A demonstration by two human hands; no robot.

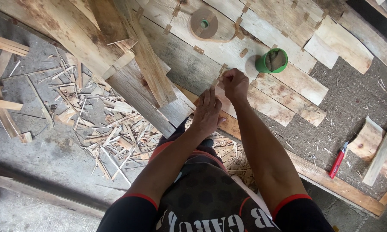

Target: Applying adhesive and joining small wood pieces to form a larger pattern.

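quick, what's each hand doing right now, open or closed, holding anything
Left hand: open, fingers flat on the thin wood sheet.
Right hand: closed, fingers pinching a small strip of brown tape at the sheet's seam.

Two hands are at work: one left hand [206, 112] and one right hand [235, 83], both over the veneer sheets on the desk [352, 96]. There is one green cup [271, 61], one roll of brown tape [204, 24], and one red utility knife [338, 160]. Small brown tape patches [198, 50] along the veneer seams number at least a dozen; an exact count is not possible. Two long planks [147, 60] lean across the desk's left end. The wood offcuts [112, 129] heaped on the floor are too many to count.
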